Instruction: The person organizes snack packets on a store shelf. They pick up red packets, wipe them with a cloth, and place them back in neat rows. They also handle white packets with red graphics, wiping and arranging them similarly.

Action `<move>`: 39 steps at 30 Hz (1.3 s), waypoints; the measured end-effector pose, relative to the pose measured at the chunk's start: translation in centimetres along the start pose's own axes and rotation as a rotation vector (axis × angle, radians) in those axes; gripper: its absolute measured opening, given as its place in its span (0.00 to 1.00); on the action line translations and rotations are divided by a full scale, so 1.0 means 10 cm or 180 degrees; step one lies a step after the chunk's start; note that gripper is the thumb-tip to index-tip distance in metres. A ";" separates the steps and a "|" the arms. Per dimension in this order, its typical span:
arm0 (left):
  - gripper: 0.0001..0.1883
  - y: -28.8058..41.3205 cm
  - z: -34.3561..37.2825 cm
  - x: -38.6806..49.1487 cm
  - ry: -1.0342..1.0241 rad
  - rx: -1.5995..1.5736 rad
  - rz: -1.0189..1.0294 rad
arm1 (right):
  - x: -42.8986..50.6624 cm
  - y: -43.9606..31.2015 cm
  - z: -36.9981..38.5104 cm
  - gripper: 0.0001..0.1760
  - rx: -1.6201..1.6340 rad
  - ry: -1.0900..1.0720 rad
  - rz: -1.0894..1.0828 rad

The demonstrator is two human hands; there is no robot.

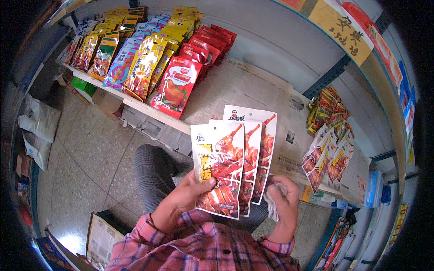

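My left hand point(189, 192) pinches three flat food packets point(222, 159), its thumb across the front of the nearest one. They are fanned out to the right, white at the top with pictures of roasted duck or poultry and printed writing. Bunched in my right hand point(287, 200) is a crumpled white cloth point(272, 206), close to the right edge of the fan. Both hands are in front of the shelf point(237, 76), which is lined with newspaper. Similar white packets point(323, 154) lie at its right end, near the front edge.
Red packets point(176, 86) stand in a row on the shelf's left, beside yellow ones point(144, 66), blue ones point(120, 62) and green-topped ones point(105, 56). Small yellow-and-red sachets point(327, 108) are piled at right. An upper shelf edge bears a handwritten cardboard sign point(340, 30). White bags point(39, 125) lie at far left.
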State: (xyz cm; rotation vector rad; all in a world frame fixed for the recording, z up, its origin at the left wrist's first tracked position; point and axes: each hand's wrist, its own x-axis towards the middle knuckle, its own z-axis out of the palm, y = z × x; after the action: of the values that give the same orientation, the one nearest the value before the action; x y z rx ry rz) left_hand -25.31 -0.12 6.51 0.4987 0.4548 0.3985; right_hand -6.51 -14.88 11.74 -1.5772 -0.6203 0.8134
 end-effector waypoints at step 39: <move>0.22 -0.22 -0.15 -0.03 -0.0481 0.0454 0.0123 | 0.03 0.10 0.09 0.17 -0.0325 -0.0390 -0.0467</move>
State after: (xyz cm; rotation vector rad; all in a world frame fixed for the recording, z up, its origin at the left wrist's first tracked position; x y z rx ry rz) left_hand -25.77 -1.55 4.27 0.6719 0.3289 0.3641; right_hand -7.12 -14.28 10.62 -1.5613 -0.8680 0.7823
